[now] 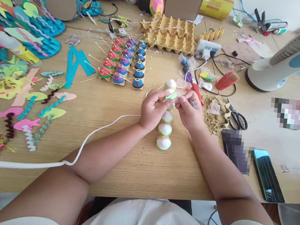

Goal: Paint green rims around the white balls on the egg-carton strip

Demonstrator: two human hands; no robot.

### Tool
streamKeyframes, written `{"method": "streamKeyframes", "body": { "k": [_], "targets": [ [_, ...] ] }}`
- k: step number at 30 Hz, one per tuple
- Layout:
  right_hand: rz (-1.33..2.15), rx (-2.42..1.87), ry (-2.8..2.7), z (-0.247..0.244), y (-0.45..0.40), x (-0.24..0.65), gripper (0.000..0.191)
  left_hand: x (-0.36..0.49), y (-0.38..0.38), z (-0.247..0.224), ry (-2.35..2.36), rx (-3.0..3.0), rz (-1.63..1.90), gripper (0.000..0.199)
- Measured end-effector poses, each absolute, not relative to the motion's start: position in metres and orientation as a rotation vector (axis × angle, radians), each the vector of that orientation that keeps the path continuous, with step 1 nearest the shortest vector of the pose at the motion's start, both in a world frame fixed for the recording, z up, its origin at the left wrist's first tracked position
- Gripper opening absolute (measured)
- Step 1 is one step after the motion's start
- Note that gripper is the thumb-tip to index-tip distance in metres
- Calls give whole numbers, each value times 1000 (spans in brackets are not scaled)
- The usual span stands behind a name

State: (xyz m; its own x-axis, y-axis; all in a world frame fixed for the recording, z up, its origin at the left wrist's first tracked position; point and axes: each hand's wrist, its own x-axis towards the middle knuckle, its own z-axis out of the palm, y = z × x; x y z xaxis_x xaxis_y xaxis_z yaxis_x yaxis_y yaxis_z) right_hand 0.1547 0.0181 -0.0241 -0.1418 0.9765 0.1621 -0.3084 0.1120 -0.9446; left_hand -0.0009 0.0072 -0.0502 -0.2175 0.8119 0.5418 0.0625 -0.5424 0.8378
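Both hands meet over a row of egg-carton cups (pixel 165 129) that runs up the middle of the table; the cups have white domed tops, and the nearer ones show pale green rims. Between my left hand (pixel 154 108) and my right hand (pixel 190 111) is a small pale green piece (pixel 171 96), soft-looking, with some clear plastic by it. My left thumb and finger pinch the green piece. My right fingers are closed on the clear plastic (pixel 178 95), and a thin blue stick (pixel 193 103) shows by that hand. The fingers hide part of the row.
Painted egg-carton caterpillars (pixel 121 61) with pins stand at the back left. Paper fish (pixel 27 124) and scraps cover the left side. A white cable (pixel 91 133) crosses my left arm. At right lie scissors (pixel 236 118), a phone (pixel 268 175) and a fan (pixel 286 66).
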Motion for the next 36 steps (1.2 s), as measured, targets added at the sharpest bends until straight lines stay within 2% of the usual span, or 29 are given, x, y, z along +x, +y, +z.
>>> {"method": "streamKeyframes", "body": {
  "k": [8, 16, 22, 24, 36],
  "targets": [
    [1171, -859, -1063, -30, 32, 165, 52, -1, 22, -69, 1143, 1129, 1798, 45],
    [1494, -704, -887, -19, 25, 164, 45, -5, 27, -83, 884, 1224, 1635, 45],
    [1699, -642, -888, -18, 22, 164, 50, 2, 15, -75, 716, 1515, 1668, 81],
    [1718, -622, -924, -19, 23, 166, 52, 4, 14, -74, 701, 1563, 1687, 86],
    [1641, -637, -1060, -16, 22, 164, 48, 7, 10, -67, 756, 1496, 1748, 71]
  ]
}}
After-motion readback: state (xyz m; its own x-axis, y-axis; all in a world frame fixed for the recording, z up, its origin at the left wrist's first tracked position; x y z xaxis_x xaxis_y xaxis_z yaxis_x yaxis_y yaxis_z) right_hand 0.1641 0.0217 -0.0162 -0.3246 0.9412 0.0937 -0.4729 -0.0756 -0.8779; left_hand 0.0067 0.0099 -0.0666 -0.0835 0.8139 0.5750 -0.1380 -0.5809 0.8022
